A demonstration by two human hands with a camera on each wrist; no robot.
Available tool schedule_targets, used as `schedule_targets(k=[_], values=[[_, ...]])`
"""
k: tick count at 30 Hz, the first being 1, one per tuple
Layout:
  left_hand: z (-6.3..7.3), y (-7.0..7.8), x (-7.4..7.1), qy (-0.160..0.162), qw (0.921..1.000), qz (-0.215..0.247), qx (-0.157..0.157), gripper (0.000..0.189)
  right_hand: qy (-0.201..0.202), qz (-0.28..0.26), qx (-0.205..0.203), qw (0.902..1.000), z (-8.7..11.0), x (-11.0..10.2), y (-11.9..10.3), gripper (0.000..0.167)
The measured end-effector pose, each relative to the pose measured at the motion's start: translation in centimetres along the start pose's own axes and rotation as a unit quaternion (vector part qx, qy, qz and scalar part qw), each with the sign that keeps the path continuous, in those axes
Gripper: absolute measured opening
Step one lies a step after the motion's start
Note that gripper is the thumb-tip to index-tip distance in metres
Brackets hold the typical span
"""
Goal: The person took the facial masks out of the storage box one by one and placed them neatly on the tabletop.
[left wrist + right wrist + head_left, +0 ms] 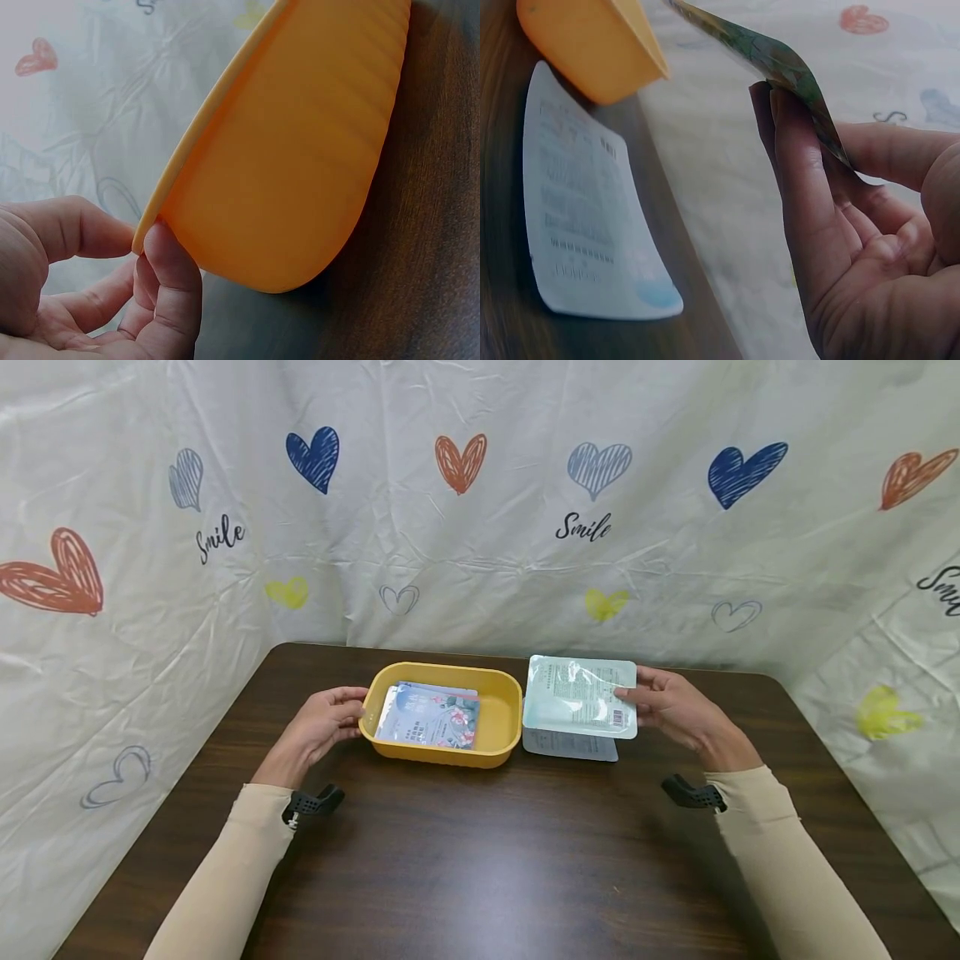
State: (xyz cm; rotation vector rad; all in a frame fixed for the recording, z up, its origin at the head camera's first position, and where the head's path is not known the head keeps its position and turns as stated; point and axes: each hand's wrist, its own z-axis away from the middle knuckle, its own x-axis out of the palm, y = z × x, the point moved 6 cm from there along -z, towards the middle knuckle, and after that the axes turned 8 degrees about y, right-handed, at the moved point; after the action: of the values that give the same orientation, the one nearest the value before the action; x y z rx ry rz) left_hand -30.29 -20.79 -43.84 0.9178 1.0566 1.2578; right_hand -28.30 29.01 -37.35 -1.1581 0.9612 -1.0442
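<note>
A yellow plastic basket (pixel 501 714) stands near the table's far edge. At its left end my left hand (pixel 318 727) pinches the rim between thumb and fingers; the left wrist view shows this grip on the basket wall (pixel 270 172). Inside lie several flat face mask packets (pixel 435 717), the top one blue with pink flowers. My right hand (pixel 675 706) pinches a pale green face mask packet (pixel 577 693) by its right edge, thumb on top. It is raised and seen nearly edge-on in the right wrist view. Beneath it a pale blue-white packet (pixel 592 217) lies on the table, partly covered in the head view.
The dark wooden table (pixel 480 860) runs toward me in front of the basket. A white cloth (pixel 480 543) printed with hearts and "Smile" hangs behind the table and along both sides. Black straps (pixel 693 793) circle both wrists.
</note>
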Motion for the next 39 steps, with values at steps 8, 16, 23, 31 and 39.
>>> schedule_targets(k=[8, 16, 23, 31, 39], values=[[0.1, 0.1, 0.0, 0.001, 1.0000, 0.004, 0.001, 0.049, 0.011, -0.003, 0.002, 0.9999, 0.6, -2.1, 1.0, 0.037], [0.1, 0.0, -0.1, 0.001, 1.0000, 0.005, 0.003, 0.049, 0.027, -0.003, 0.021, 0.9994, 1.2, -4.1, 2.1, 0.032], [0.0, 0.0, -0.1, 0.004, 1.0000, 0.003, 0.000, 0.049, 0.047, -0.001, 0.043, 0.9979, 1.7, -5.9, 3.3, 0.035], [0.0, -0.1, -0.2, 0.004, 1.0000, 0.002, -0.001, 0.049, 0.067, -0.007, 0.054, 0.9963, 2.3, -8.3, 4.7, 0.026], [-0.2, 0.0, 0.0, 0.003, 1.0000, 0.002, 0.003, 0.049, 0.068, -0.042, 0.057, 0.9951, 3.0, -10.2, 5.5, 0.025]])
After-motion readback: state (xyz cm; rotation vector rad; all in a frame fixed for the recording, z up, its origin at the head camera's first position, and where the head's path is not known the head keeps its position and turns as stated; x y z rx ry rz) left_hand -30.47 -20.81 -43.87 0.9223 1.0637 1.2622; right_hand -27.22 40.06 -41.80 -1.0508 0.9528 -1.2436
